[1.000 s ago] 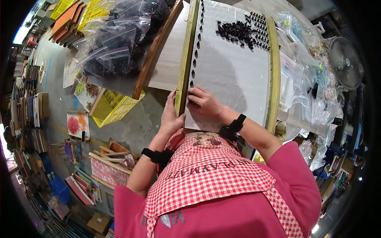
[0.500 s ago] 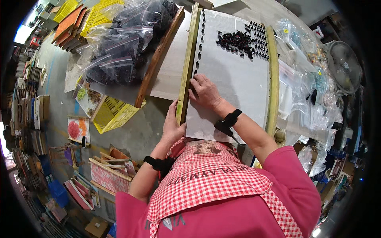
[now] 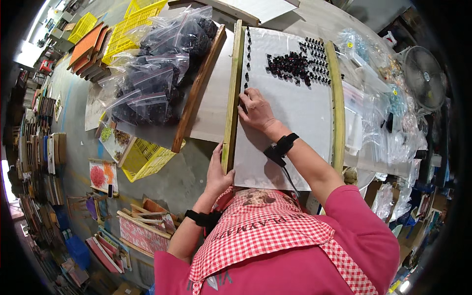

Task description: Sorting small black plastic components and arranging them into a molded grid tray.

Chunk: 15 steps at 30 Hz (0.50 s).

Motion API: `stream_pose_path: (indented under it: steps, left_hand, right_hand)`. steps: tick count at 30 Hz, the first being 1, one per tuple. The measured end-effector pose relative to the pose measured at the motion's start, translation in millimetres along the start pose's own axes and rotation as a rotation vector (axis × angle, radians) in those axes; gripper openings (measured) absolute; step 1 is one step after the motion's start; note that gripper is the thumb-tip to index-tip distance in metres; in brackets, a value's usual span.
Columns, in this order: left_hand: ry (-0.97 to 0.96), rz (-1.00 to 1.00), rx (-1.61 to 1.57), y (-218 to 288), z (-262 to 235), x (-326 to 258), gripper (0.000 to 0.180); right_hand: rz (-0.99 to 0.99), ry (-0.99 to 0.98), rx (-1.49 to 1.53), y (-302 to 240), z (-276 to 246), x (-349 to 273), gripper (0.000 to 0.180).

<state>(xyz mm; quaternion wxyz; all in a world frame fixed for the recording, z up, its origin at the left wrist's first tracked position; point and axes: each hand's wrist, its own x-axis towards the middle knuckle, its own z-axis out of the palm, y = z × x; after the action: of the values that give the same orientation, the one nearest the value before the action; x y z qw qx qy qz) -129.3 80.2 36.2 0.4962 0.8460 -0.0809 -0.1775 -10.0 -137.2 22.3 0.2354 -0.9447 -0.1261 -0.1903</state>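
Note:
A white sheet (image 3: 280,132) lies in front of me between two pale wooden rails, the left rail (image 3: 231,98) and the right rail (image 3: 337,108). My left hand (image 3: 218,174) grips the near end of the left rail, fingers outside and thumb inside. Over the sheet's left edge, my right hand (image 3: 258,113) has its fingers pinched together and pointing down; what lies between the tips is hidden. Beyond those fingertips, a single row of small black pieces (image 3: 248,54) runs along the left rail. A loose heap of black pieces (image 3: 290,68) sits farther right, bordered by spaced rows.
Clear bags of black pieces (image 3: 157,88) are piled at the left behind a brown wooden rail (image 3: 196,93). A yellow crate (image 3: 147,157) stands below them. To the right are plastic bags (image 3: 393,132) and a fan (image 3: 424,78). Another framed sheet (image 3: 268,7) lies at the far end.
The whole view has shifted, so the table sits lower. My right hand is still at the near end of the row, with small finger movement. The left hand keeps its hold on the rail.

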Motion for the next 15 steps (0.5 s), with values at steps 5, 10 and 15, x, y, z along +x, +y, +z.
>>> stream_pose_path:
  steps: [5, 10, 15]
  left_hand:
    - [-0.012, -0.011, -0.041, -8, 1, 0, 0.090]
    - [-0.024, -0.053, -0.131, -7, 1, 0, 0.084]
    - [-0.027, -0.027, -0.103, -2, 0, 0, 0.084]
  right_hand:
    - [-0.029, -0.139, 0.269, 15, -3, -9, 0.029]
    - [0.060, -0.044, 0.198, 26, -15, 18, 0.039]
    - [-0.014, 0.026, 0.135, 57, 9, 54, 0.038]
